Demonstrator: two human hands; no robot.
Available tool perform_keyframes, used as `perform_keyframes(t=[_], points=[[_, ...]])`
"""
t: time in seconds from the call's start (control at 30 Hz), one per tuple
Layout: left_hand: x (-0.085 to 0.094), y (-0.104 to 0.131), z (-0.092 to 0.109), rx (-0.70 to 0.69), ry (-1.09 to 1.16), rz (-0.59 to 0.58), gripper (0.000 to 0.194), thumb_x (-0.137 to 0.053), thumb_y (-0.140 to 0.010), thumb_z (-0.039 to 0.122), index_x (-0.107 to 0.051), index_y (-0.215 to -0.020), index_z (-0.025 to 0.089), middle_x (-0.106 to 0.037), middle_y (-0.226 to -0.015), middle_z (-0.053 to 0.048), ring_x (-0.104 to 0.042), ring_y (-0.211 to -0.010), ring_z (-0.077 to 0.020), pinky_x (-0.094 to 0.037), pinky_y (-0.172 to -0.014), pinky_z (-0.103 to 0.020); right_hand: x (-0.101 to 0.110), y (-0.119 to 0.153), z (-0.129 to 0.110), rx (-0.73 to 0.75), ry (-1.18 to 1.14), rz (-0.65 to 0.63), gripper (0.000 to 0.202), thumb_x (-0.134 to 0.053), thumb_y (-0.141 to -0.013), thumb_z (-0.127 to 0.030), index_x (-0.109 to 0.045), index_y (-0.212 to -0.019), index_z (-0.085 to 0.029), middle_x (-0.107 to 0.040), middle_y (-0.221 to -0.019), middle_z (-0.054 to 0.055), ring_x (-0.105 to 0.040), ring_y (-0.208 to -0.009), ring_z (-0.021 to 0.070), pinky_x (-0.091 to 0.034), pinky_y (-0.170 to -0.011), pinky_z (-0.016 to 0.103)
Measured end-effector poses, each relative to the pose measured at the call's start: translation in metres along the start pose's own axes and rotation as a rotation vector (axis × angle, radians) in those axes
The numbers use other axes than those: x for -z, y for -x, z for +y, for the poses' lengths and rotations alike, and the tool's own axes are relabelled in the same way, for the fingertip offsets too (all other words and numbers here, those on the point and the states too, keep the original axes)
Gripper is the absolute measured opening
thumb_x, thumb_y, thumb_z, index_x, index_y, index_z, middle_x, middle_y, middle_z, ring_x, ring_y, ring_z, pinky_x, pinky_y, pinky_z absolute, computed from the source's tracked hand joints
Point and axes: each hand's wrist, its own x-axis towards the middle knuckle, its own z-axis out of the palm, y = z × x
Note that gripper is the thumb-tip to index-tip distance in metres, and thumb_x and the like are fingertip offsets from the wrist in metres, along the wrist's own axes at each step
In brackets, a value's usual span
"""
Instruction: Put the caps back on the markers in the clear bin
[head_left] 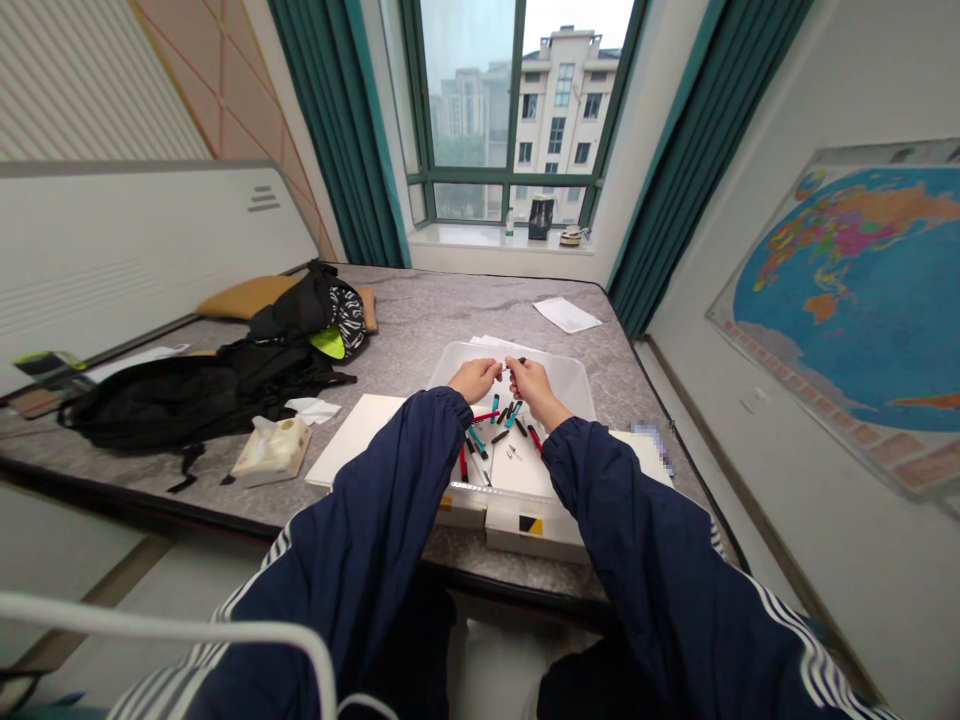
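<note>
Above a shallow translucent plastic tray (pixel 577 385), my two hands are close together with fingertips nearly meeting. My right hand (pixel 531 388) is closed in a pinch around a small black pen part (pixel 522 360). My left hand (pixel 475 380) is also pinched; whatever it grips is too small to make out. Below them, red pen parts (pixel 535 438), teal pen parts (pixel 478 440) and black pen parts (pixel 500 436) lie scattered in the tray. Some small clear pieces (pixel 513 453) rest toward its near side.
White boxes (pixel 536 525) sit at the tray's near edge on a grey mattress (pixel 442 300). Left are a white board (pixel 360 430), a tissue pack (pixel 271 450) and a black backpack (pixel 202 390). A paper sheet (pixel 566 315) lies behind right. A white tube (pixel 187 630) crosses the lower left.
</note>
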Motion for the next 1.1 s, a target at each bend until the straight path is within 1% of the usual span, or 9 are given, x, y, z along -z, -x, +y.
perform_keyframes(t=[0.1,0.2,0.27,0.43,0.63,0.73,0.83,0.93,1.1], points=[[0.0,0.001,0.0,0.005,0.001,0.037,0.043,-0.036,-0.095,0.044,-0.066,-0.079,0.018,-0.06,-0.066,-0.002,-0.053,-0.065,-0.0161,-0.037,-0.065,-0.027,0.0,0.0,0.001,0.013,0.007,-0.015,0.025,-0.055,-0.088,-0.034,-0.049,-0.069,-0.018,-0.046,-0.052,-0.005,-0.043,-0.039,0.0065,-0.03,-0.036,0.017],[0.0,0.003,0.0,-0.011,0.043,0.046,0.041,-0.041,-0.093,0.052,-0.065,-0.089,0.02,-0.053,-0.059,0.003,-0.046,-0.056,-0.0137,-0.034,-0.059,-0.026,0.0,0.0,0.001,0.008,-0.029,-0.029,0.023,-0.055,-0.086,-0.032,-0.048,-0.069,-0.018,-0.047,-0.052,-0.005,-0.043,-0.039,0.0061,-0.029,-0.035,0.017],[0.0,0.003,0.0,-0.026,0.055,0.045,0.039,-0.043,-0.092,0.052,-0.064,-0.092,0.02,-0.049,-0.055,0.004,-0.043,-0.052,-0.0128,-0.032,-0.057,-0.026,0.001,0.001,0.0,-0.004,-0.071,-0.033,0.021,-0.056,-0.084,-0.031,-0.048,-0.069,-0.018,-0.047,-0.053,-0.005,-0.042,-0.039,0.0059,-0.028,-0.035,0.017],[-0.001,0.0,-0.003,-0.026,0.059,0.04,0.042,-0.036,-0.095,0.046,-0.065,-0.082,0.018,-0.054,-0.056,0.001,-0.051,-0.058,-0.0145,-0.036,-0.062,-0.026,0.001,0.003,-0.002,-0.008,-0.095,-0.06,0.022,-0.06,-0.081,-0.032,-0.051,-0.069,-0.017,-0.048,-0.057,-0.005,-0.042,-0.04,0.005,-0.028,-0.035,0.017],[0.0,-0.001,-0.002,0.018,-0.006,0.055,0.043,-0.033,-0.096,0.038,-0.065,-0.077,0.017,-0.062,-0.068,-0.003,-0.054,-0.066,-0.016,-0.038,-0.066,-0.027,0.001,0.006,-0.005,-0.007,-0.07,-0.072,0.014,-0.061,-0.08,-0.028,-0.058,-0.075,-0.015,-0.058,-0.068,-0.001,-0.047,-0.045,0.0045,-0.034,-0.039,0.016],[0.001,0.001,0.0,0.022,0.022,0.059,0.039,-0.035,-0.096,0.041,-0.064,-0.085,0.018,-0.061,-0.068,-0.002,-0.054,-0.065,-0.0152,-0.038,-0.064,-0.027,0.002,0.007,-0.007,-0.024,-0.101,-0.085,0.01,-0.06,-0.077,-0.025,-0.059,-0.078,-0.015,-0.06,-0.072,0.0,-0.049,-0.046,0.0049,-0.035,-0.04,0.016],[0.001,0.003,0.002,0.017,0.07,0.067,0.033,-0.043,-0.093,0.048,-0.061,-0.095,0.02,-0.056,-0.06,0.003,-0.049,-0.056,-0.0135,-0.035,-0.058,-0.025,0.003,0.007,-0.007,-0.038,-0.151,-0.094,0.011,-0.059,-0.073,-0.021,-0.06,-0.083,-0.016,-0.06,-0.073,0.0,-0.05,-0.047,0.0054,-0.035,-0.041,0.017],[0.001,0.004,0.001,-0.01,0.09,0.072,0.03,-0.046,-0.091,0.048,-0.059,-0.095,0.021,-0.053,-0.056,0.005,-0.043,-0.05,-0.012,-0.032,-0.054,-0.024,0.004,0.008,-0.008,-0.043,-0.208,-0.122,0.016,-0.057,-0.071,-0.019,-0.061,-0.086,-0.016,-0.06,-0.075,-0.001,-0.05,-0.048,0.0053,-0.035,-0.042,0.017],[-0.001,0.003,-0.001,-0.018,0.088,0.081,0.027,-0.047,-0.091,0.046,-0.058,-0.091,0.021,-0.057,-0.058,0.004,-0.045,-0.052,-0.0123,-0.032,-0.056,-0.024,0.004,0.01,-0.01,-0.042,-0.219,-0.138,0.015,-0.057,-0.078,-0.029,-0.062,-0.085,-0.016,-0.061,-0.077,0.0,-0.049,-0.048,0.0051,-0.036,-0.043,0.017]])
